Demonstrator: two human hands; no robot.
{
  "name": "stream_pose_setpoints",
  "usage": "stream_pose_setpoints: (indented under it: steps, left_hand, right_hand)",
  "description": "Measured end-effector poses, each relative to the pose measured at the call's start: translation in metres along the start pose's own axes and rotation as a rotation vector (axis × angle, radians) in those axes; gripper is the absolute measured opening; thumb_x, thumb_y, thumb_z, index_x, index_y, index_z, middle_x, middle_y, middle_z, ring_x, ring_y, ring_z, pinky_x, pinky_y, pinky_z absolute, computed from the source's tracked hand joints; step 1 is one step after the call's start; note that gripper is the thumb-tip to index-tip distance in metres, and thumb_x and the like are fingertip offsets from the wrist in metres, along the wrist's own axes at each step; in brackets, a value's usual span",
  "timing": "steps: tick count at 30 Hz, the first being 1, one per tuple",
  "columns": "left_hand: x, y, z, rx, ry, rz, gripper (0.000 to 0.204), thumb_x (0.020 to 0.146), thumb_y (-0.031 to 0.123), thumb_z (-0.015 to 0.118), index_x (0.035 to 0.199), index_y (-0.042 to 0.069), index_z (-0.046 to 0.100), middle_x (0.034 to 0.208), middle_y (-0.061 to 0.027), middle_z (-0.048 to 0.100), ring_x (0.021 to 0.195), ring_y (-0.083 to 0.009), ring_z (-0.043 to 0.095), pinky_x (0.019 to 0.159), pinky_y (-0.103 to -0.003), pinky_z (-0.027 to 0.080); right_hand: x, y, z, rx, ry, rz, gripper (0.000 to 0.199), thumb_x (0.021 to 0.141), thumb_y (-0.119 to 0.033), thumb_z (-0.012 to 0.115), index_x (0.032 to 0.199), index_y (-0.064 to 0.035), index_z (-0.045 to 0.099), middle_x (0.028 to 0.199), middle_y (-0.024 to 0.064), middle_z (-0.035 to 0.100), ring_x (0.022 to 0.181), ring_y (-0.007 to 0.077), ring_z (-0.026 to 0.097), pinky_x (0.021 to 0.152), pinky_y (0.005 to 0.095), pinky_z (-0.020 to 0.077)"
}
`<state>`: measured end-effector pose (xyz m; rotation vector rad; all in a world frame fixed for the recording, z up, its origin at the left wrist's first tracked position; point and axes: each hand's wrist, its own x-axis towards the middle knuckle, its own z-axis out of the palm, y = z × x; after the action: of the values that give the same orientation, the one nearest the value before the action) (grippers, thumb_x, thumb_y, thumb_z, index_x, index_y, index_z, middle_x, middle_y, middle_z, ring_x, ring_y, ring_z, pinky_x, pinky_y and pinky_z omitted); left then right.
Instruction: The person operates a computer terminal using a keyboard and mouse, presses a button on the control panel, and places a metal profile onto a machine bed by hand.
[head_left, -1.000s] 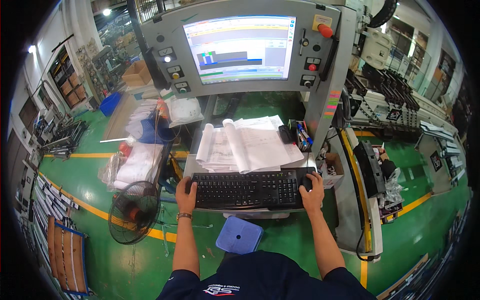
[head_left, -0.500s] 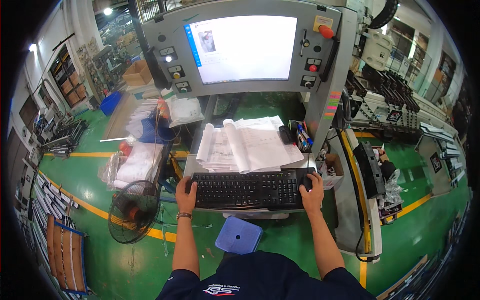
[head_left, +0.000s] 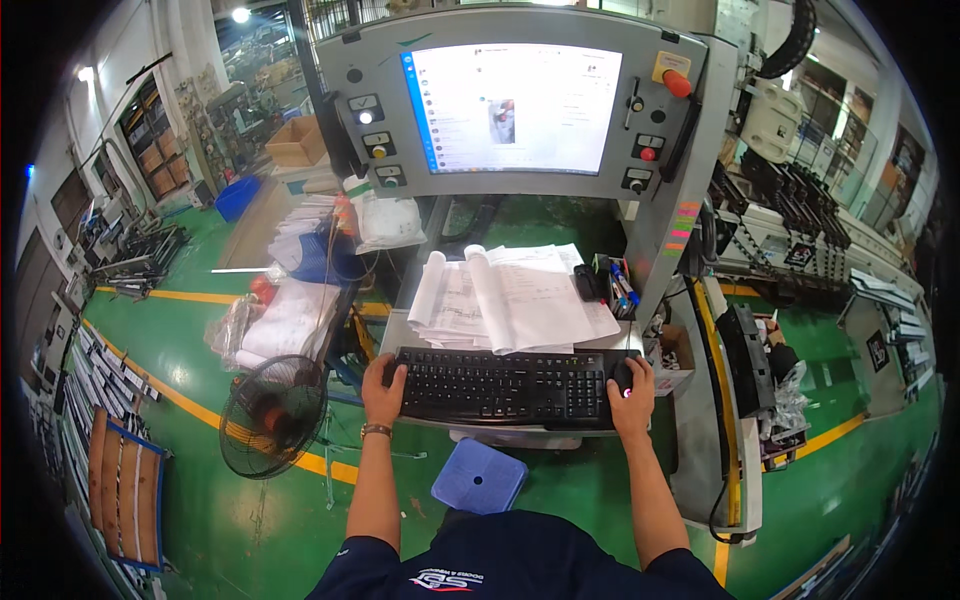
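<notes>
The left hand (head_left: 383,390) rests at the left end of the long black plastic keyboard (head_left: 505,385), its fingers curled loosely against the end keys and gripping nothing. The right hand (head_left: 632,392) lies over a small black computer mouse (head_left: 623,377) at the right edge of the grey shelf (head_left: 395,330), fingers draped closed around the mouse, a red glow showing beneath them. The keyboard sits along the shelf's front edge with its long axis running left to right, spanning the gap between the two hands; its keys lie to the right of the left fingers and just left of the mouse, so the left hand is the nearer one to it. Behind the keyboard, toward the shelf's back edge, an open stack of white printed papers (head_left: 510,300) lies spread. Above it stands a grey control panel with a bright screen (head_left: 515,105). A blue plastic stool (head_left: 480,477) stands on the green floor below the shelf.
</notes>
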<state>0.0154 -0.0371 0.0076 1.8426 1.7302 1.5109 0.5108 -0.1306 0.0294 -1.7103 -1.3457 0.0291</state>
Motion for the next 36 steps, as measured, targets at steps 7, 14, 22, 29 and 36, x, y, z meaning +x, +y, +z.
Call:
stream_pose_setpoints:
  steps: [7,14,22,29,36]
  left_hand:
    - [0.001,0.001,-0.001,-0.005,-0.011,-0.011,0.041,0.101,0.030,0.079,0.131,0.003,0.073,0.128,-0.0170,0.074,0.118,-0.0355,0.071,0.104,-0.044,0.055]
    - [0.001,0.005,-0.002,0.005,0.001,-0.015,0.041,0.097,0.028,0.082,0.129,0.006,0.072,0.125,-0.0176,0.074,0.119,-0.0386,0.069,0.105,-0.046,0.055]
    - [0.001,0.005,-0.003,0.019,0.017,-0.012,0.042,0.097,0.030,0.082,0.129,0.005,0.073,0.127,-0.0189,0.074,0.121,-0.0397,0.069,0.106,-0.046,0.055]
    - [0.002,0.004,0.000,-0.025,0.017,-0.023,0.041,0.097,0.028,0.082,0.129,0.003,0.073,0.127,-0.0191,0.075,0.121,-0.0380,0.070,0.106,-0.045,0.055]
    - [0.044,0.070,-0.042,-0.430,0.108,-0.055,0.053,0.098,0.011,0.080,0.148,-0.001,0.064,0.147,-0.0159,0.069,0.135,-0.0242,0.064,0.115,-0.039,0.050]
  right_hand:
    - [0.000,0.004,0.001,0.026,-0.039,0.015,0.058,0.092,-0.019,0.079,0.145,-0.0035,0.061,0.157,0.0217,0.052,0.141,0.0456,0.053,0.117,0.0530,0.0460]
    - [0.002,0.008,0.004,0.018,-0.071,-0.027,0.057,0.098,-0.023,0.076,0.148,-0.0012,0.059,0.160,0.0263,0.049,0.146,0.0477,0.049,0.122,0.0531,0.0408]
    - [0.002,0.012,0.007,0.000,-0.059,-0.048,0.058,0.100,-0.024,0.076,0.150,-0.0011,0.058,0.161,0.0282,0.048,0.146,0.0495,0.048,0.121,0.0550,0.0407]
    - [0.001,0.013,0.005,-0.006,-0.058,-0.026,0.057,0.099,-0.023,0.076,0.149,-0.0016,0.059,0.160,0.0272,0.049,0.146,0.0491,0.048,0.121,0.0551,0.0413]
    - [0.000,0.011,0.003,-0.021,-0.050,-0.062,0.057,0.097,-0.023,0.077,0.147,-0.0019,0.060,0.158,0.0270,0.050,0.144,0.0490,0.050,0.120,0.0551,0.0426]
